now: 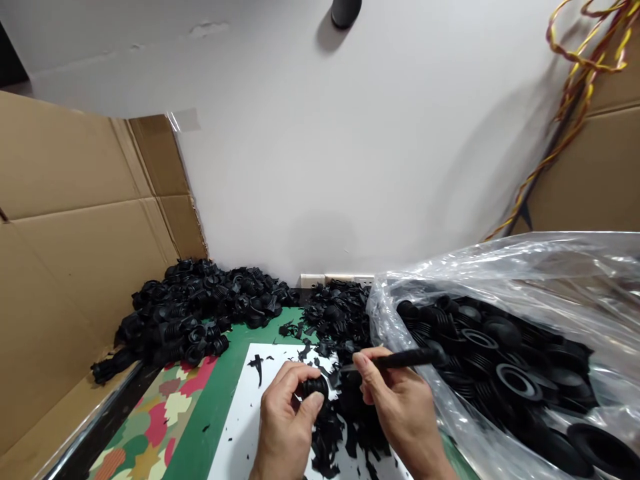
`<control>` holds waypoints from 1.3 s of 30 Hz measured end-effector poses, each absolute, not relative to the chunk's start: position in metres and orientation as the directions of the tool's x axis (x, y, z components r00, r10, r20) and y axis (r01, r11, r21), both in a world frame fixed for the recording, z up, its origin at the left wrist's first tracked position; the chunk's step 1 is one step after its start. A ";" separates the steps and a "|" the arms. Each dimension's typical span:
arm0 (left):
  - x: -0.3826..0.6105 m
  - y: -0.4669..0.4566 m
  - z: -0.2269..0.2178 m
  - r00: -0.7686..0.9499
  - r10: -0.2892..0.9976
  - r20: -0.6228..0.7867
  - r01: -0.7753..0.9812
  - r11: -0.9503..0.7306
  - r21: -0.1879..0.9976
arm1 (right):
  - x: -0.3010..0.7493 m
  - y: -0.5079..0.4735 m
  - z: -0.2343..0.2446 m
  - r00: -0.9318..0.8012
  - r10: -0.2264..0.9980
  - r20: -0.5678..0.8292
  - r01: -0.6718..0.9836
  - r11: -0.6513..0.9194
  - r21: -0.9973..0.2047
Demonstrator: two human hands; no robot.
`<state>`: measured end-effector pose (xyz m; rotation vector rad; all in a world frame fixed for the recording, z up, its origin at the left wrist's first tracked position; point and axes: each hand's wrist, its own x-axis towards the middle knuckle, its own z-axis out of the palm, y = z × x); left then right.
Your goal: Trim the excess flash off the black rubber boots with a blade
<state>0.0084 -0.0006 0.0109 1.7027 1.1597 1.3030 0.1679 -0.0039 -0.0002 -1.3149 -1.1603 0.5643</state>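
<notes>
My left hand [287, 417] is closed on a small black ribbed rubber part [316, 387], pinched between thumb and fingers over a white sheet [240, 413]. In my right hand [400, 407] is a knife [407, 359] with a thick black handle. Its thin, pale blade points left toward the rubber part, with a small gap between them. Below and between the hands lie black rubber scraps [327, 443], some partly hidden by my right hand.
A clear plastic bag [395, 333] with black ribbed rubber parts [480, 340] lies open at right. Similar parts [200, 307] are heaped at back left by a cardboard panel [75, 267]. More scraps [337, 310] pile against the wall. Twisted yellow-red wires [575, 130] hang at upper right.
</notes>
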 end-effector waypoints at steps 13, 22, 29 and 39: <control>0.011 0.003 0.016 0.019 0.979 0.202 0.031 -0.203 0.979 | 0.143 -0.010 0.007 -0.016 1.000 0.025 -0.091 0.023 -0.996; 0.010 0.007 0.017 -0.036 0.987 0.158 -0.046 -0.160 0.986 | 0.144 -0.010 0.006 0.016 1.000 -0.002 -0.094 0.000 -0.996; 0.007 0.008 0.014 -0.061 0.978 0.198 -0.031 -0.200 0.979 | 0.143 -0.008 0.000 -0.003 1.000 0.010 -0.101 0.010 -0.995; 0.005 0.010 0.013 -0.090 0.968 0.234 0.042 -0.231 0.972 | 0.148 -0.006 -0.003 0.050 0.999 0.006 -0.032 0.007 -0.999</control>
